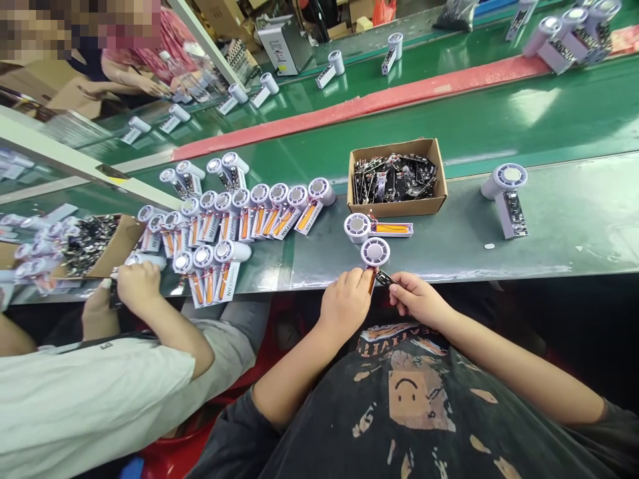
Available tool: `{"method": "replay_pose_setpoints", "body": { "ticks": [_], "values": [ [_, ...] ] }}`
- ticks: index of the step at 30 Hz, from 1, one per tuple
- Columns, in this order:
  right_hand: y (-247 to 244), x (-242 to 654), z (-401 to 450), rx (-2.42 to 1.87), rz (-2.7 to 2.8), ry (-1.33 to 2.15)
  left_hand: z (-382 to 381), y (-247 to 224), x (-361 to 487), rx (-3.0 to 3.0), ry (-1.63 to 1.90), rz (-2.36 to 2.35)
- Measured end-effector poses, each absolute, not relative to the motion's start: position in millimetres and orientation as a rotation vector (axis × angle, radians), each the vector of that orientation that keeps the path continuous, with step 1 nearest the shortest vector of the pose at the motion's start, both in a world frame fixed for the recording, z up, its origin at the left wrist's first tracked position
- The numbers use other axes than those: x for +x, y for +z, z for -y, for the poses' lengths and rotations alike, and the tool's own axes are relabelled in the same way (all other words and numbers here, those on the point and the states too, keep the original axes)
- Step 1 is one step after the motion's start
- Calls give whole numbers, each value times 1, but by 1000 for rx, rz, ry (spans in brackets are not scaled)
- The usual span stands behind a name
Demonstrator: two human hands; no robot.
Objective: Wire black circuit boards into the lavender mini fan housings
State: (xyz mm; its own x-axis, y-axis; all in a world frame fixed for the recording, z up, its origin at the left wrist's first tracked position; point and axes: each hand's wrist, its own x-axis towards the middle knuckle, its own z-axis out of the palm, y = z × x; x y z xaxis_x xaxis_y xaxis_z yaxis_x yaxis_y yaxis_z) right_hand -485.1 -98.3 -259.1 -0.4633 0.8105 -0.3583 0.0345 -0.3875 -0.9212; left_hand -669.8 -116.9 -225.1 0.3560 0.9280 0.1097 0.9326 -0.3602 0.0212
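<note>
My left hand point(345, 303) pinches the orange-strip part just below a small white handheld fan head point(375, 252), which stands at the conveyor's near edge. My right hand point(418, 299) holds a small black circuit board point(383, 278) between finger and thumb, close to my left fingertips. Thin red wires run from the fan head toward the board. Just beyond my hands lies another fan head point(357, 227), joined to a flat card with an orange battery point(393, 229).
A cardboard box of black circuit boards point(397, 179) stands on the green conveyor belt point(499, 126). Many fan units lie in rows at left. An assembled fan point(506, 198) stands at right. A co-worker's hands point(140, 286) work at left, beside another box point(117, 249).
</note>
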Motion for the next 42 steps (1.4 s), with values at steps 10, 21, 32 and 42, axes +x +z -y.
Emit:
{"method": "replay_pose_setpoints", "body": {
  "ticks": [10, 21, 32, 42],
  "values": [
    [-249, -473, 96, -1398, 1716, 1218, 118, -221, -667, -3084, -625, 2040],
    [-223, -459, 96, -1659, 2293, 485, 71, -229, -676, -2778, -573, 1370],
    [-234, -456, 107, -1503, 2259, 127, 64, -221, -666, -2785, -644, 1633],
    [-237, -458, 90, -1557, 2103, 544, 70, -231, -664, -2834, -673, 1874]
  ]
}}
